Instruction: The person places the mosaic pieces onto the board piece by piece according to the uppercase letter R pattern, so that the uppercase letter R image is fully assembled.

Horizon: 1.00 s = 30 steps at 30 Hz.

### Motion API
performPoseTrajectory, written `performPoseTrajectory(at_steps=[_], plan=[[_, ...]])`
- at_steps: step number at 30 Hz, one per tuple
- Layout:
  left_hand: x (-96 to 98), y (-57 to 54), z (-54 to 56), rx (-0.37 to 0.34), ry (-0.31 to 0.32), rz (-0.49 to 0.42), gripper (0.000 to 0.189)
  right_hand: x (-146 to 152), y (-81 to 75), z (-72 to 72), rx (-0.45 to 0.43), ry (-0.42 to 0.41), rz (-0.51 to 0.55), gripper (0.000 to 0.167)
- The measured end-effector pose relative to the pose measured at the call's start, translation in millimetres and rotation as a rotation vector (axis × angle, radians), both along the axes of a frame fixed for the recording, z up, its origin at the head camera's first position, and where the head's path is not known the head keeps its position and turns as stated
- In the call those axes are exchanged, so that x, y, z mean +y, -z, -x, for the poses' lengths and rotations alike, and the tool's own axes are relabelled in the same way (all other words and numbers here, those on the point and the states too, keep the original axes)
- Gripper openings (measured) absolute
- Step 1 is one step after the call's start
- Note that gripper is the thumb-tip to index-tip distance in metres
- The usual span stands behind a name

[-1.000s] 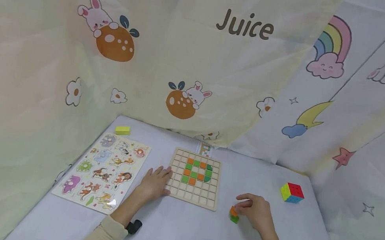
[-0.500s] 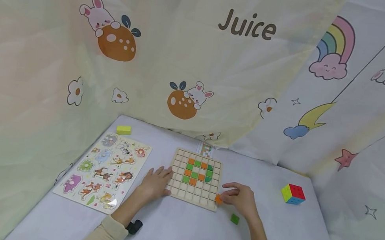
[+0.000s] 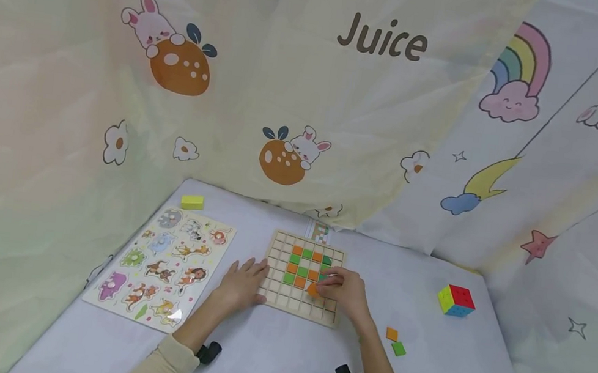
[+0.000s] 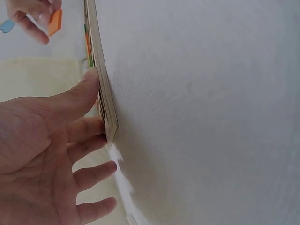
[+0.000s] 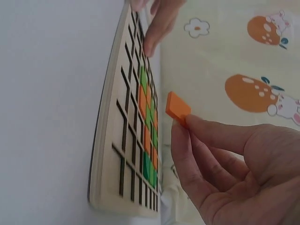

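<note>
My right hand [image 3: 346,291] pinches an orange square tile [image 5: 178,107] between thumb and fingertips, over the lower right part of a wooden grid board [image 3: 307,308]. The right wrist view shows that tile apart from the board, standing above its surface. Orange and green tiles, some with a rounded corner, make a pattern in the board's cells. Along the board's left edge rests my left hand [image 3: 240,284], its fingers fairly straight. In the left wrist view its thumb [image 4: 84,96] touches the board's edge. Loose orange [image 3: 392,334] and green [image 3: 398,348] tiles lie right of my right forearm.
To the left lies an animal puzzle board [image 3: 171,263], with a yellow block [image 3: 192,202] behind it. A coloured puzzle cube [image 3: 456,300] stands at the right. Behind the grid board, a small pattern card [image 3: 320,232] lies by the printed curtain [image 3: 372,127].
My right hand has taken the orange tile from near the loose tiles leftward to over the board. Loose orange and green tiles now show beside the forearm. My left hand has stayed put.
</note>
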State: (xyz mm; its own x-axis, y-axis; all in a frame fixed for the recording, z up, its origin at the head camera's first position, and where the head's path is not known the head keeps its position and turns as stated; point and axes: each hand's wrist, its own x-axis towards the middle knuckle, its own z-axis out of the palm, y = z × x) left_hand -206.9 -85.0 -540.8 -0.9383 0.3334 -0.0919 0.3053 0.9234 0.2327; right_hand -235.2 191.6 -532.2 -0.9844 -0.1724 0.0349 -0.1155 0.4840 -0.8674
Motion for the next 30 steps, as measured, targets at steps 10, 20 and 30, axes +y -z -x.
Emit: performPoseTrajectory(at_steps=[10,20,30], plan=[[-0.1,1.3,-0.5,0.002,-0.001,0.004,0.078,-38,7.7,7.2,0.033,-0.104,0.013,0.030],[0.8,-1.5,-2.7,0.009,0.002,0.002,0.077,-52,17.3,12.3,0.054,-0.127,-0.077,0.025],[0.2,-0.4,-1.9,0.010,0.004,0.008,0.077,-60,18.2,12.4,0.087,-0.161,-0.141,0.018]])
